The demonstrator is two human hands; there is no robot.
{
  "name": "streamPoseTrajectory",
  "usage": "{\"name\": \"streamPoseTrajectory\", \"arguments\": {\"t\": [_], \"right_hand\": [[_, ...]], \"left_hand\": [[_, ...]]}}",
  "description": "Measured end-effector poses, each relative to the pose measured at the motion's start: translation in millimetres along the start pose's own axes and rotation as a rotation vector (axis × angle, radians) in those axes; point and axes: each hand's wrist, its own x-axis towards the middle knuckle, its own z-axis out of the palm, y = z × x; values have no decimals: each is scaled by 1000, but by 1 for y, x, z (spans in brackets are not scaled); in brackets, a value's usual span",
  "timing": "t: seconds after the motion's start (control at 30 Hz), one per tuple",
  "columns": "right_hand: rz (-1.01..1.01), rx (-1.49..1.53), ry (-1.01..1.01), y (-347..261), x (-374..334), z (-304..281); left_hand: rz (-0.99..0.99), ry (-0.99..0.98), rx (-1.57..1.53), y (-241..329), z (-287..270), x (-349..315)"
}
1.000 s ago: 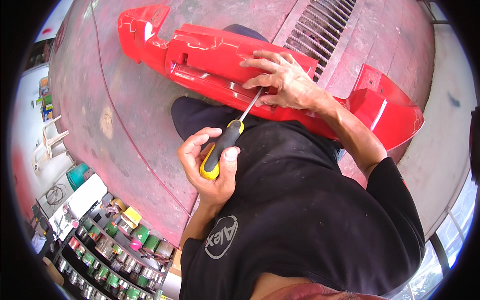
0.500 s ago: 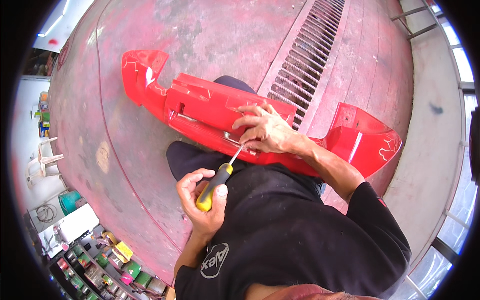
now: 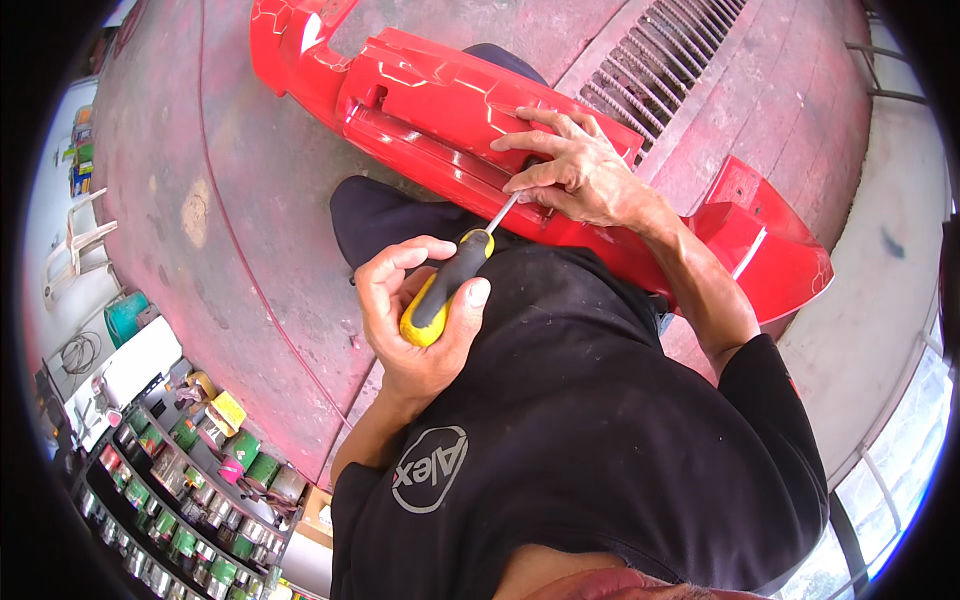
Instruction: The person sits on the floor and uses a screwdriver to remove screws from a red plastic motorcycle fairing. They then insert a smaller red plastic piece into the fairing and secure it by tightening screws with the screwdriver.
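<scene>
A glossy red car bumper (image 3: 455,115) lies across my lap and reaches over the floor in front of me. My left hand (image 3: 415,310) is closed round the yellow and black handle of a screwdriver (image 3: 448,287). Its thin metal shaft points up and to the right, toward the bumper's near edge. Resting on the bumper, my right hand (image 3: 580,172) has its fingers stretched out and apart. Its lower fingertips are beside the screwdriver's tip and hide where the tip meets the bumper.
A slatted metal floor grate (image 3: 665,65) runs behind the bumper. On the left, a thin dark line or cable (image 3: 240,250) crosses the stained floor. Shelves with several paint cans (image 3: 190,490) stand at lower left, near a teal container (image 3: 125,318).
The bumper and both hands appear higher in the picture, and the view has shifted. My left hand still grips the screwdriver, and its tip stays by my right fingertips.
</scene>
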Motion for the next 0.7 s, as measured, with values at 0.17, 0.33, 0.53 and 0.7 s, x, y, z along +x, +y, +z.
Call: {"name": "streamPoseTrajectory", "arguments": {"t": [0.17,0.33,0.53,0.7], "right_hand": [[126,73,53,-6,5,1],[3,11,10,3,1,1],[49,64,54,-3,3,-2],[185,183,1,2,4,0]], "left_hand": [[35,-8,16,-3,-2,1],[-2,22,6,2,-1,4],[87,-5,57,1,3,9],[84,-4,55,0,1,7]]}}
